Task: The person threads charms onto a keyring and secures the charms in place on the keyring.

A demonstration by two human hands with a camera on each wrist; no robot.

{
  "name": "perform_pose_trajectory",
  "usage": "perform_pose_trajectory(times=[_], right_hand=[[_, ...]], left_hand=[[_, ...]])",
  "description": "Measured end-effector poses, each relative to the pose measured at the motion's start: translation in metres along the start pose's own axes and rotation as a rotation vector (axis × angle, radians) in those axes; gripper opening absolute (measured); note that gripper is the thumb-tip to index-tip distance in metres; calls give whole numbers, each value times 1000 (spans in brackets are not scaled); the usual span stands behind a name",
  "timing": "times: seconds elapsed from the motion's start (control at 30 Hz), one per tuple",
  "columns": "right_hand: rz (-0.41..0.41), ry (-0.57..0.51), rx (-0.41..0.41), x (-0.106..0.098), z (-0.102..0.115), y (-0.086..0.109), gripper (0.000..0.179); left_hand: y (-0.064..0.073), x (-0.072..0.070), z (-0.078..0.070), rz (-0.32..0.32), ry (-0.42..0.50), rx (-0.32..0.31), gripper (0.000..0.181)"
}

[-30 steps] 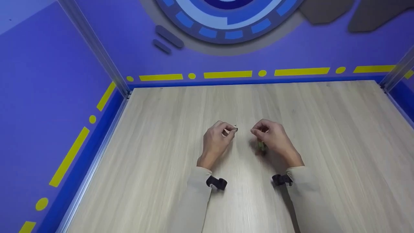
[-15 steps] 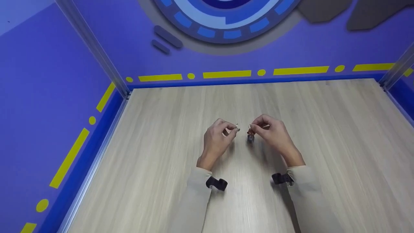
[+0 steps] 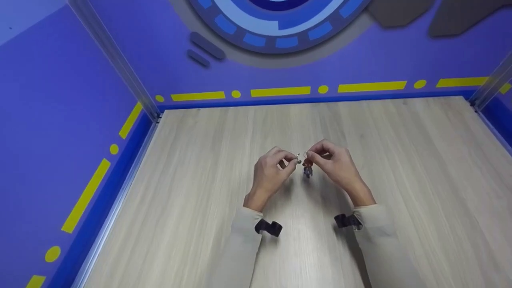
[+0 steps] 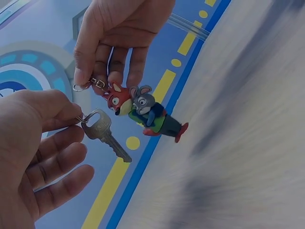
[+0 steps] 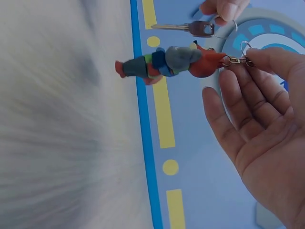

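My left hand (image 3: 271, 172) pinches a thin wire ring (image 5: 235, 26) between thumb and forefinger. A silver key (image 4: 102, 129) hangs from that ring. Opposite it, my right hand (image 3: 338, 166) pinches the metal ring end of a keychain (image 4: 98, 83). From its clasp dangles a figurine (image 4: 153, 114) of a red fox and a grey big-eared animal in green and blue clothes. The figurine hangs above the table. In the left wrist view the key and fox's head are close together, and both hands' remaining fingers are loosely bent. The fingertips cover part of each ring.
Below the hands is a pale wood-grain table (image 3: 192, 180). Blue panels (image 3: 280, 72) with yellow markings stand behind it and at the sides, joined by metal posts (image 3: 116, 60). Black bands (image 3: 269, 227) sit on both wrists over light sleeves.
Right hand has moved left and slightly away, bringing the figurine out from beneath it into view. Left hand has shifted slightly right with the key. The gap between the hands has narrowed.
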State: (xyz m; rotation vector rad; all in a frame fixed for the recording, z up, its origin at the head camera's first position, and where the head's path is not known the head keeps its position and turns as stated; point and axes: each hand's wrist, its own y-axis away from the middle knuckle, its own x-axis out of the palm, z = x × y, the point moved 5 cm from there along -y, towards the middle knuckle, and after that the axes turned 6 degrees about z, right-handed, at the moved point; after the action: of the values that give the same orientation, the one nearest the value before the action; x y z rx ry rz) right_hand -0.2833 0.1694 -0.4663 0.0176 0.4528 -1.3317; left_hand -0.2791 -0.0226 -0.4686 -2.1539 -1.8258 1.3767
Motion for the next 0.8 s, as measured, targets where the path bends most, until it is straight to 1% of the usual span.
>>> perform_pose_trajectory(times=[0.1, 0.23, 0.33, 0.47, 0.57, 0.67, 0.8], right_hand=[[6, -27, -9, 2, 0, 0, 6], [-5, -6, -17, 3, 1, 0, 9], [-23, 4, -20, 4, 2, 0, 12], [-35, -31, -26, 4, 2, 0, 9], [-44, -37, -49, 5, 3, -1, 7], [-59, -10, -79, 4, 5, -1, 6], [-73, 10, -105, 5, 7, -1, 5]], left_hand=[[1, -1, -2, -15, 3, 20, 3], [1, -2, -4, -32, 2, 44, 4], [1, -2, -4, -29, 4, 46, 4], [1, -2, -5, -22, 8, 50, 4], [0, -3, -7, -25, 11, 72, 3], [0, -4, -10, -26, 10, 92, 3], [1, -4, -10, -24, 13, 91, 4]])
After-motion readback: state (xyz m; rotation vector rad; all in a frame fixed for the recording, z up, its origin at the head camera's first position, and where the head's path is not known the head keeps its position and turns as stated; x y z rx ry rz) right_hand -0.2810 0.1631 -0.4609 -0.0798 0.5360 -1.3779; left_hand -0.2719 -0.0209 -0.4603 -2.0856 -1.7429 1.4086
